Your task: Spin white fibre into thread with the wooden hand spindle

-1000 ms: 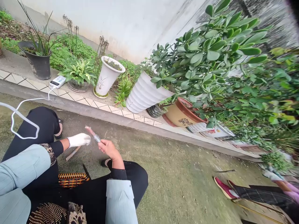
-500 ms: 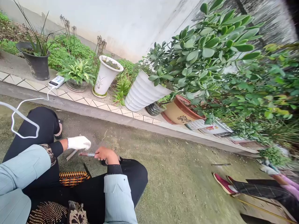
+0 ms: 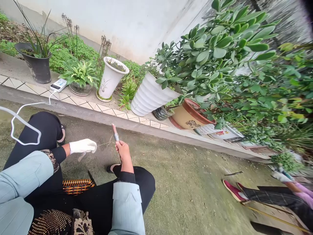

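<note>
My right hand (image 3: pixel 124 151), bare, is closed around a short brown stick (image 3: pixel 113 128) wound with silvery wire near its middle. The stick points up and away from me. A thin strand of wire (image 3: pixel 105 143) runs from the winding to my left hand (image 3: pixel 83 146). That hand wears a white glove, its fingers pinched together on the strand's end. Just below the glove, a blurred piece of wood (image 3: pixel 81 157) shows; whether the hand touches it I cannot tell. A woven orange and black basket (image 3: pixel 77 186) sits between my legs, with a dark blade-like strip beside it.
Several potted plants, among them a white ribbed pot (image 3: pixel 151 94), line a tiled ledge (image 3: pixel 107 110) ahead. A small white device (image 3: pixel 58 85) with a white cable (image 3: pixel 31 104) lies on it. At far right another person (image 3: pixel 274 197) sits, with a gloved hand (image 3: pixel 281 176) showing.
My right hand has swung the wire-wound stick from pointing left to pointing up and away, and moved slightly right. The strand between the hands is now visible and stretched; my left hand has barely moved.
</note>
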Available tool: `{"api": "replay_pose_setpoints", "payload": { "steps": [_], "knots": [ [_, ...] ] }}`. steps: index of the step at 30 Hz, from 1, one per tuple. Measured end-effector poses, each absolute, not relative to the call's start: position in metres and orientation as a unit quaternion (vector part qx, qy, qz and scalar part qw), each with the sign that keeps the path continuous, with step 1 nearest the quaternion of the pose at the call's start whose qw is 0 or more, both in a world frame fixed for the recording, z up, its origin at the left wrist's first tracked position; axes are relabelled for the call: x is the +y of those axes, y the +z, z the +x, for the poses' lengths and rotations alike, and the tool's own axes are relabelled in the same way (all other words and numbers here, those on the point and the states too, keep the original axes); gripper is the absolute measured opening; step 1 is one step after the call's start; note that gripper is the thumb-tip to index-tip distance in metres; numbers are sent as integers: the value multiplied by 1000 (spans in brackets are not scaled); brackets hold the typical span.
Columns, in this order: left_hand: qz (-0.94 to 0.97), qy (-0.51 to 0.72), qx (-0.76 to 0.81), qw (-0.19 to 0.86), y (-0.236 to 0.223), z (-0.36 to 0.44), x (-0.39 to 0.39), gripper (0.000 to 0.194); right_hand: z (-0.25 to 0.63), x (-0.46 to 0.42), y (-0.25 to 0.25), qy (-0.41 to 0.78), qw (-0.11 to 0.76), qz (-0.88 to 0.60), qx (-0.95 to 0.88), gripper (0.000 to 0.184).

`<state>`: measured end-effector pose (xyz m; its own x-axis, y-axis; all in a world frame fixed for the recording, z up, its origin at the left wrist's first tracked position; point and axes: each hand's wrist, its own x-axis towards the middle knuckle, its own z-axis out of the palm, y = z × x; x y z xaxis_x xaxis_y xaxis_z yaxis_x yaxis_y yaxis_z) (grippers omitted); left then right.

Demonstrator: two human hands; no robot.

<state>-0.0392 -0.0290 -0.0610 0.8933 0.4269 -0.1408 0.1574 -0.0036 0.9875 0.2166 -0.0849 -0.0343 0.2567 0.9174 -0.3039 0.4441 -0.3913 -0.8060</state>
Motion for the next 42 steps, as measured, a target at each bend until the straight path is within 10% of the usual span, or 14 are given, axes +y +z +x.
{"api": "replay_pose_setpoints", "payload": {
  "steps": [13,16,21,24,33,42],
  "knots": [
    [769,112,238,582,-54,-42,-27,22,172,-99,-43,600,-169,-555,-551,4],
    [756,138,260,585,-59,-40,-23,26,179,-103,-29,706,-53,-419,-568,19],
    [709,128,250,647,-68,-36,-26,35,197,-99,-19,621,394,-501,-457,27],
    [698,97,220,675,-67,-36,-31,33,204,-91,-31,548,468,-576,-386,33],
    [766,90,221,597,-50,-35,-37,18,193,-81,-56,382,94,-774,-496,12],
    [785,143,241,553,-61,-37,-27,20,182,-98,-41,651,-127,-516,-543,7]
  ]
}}
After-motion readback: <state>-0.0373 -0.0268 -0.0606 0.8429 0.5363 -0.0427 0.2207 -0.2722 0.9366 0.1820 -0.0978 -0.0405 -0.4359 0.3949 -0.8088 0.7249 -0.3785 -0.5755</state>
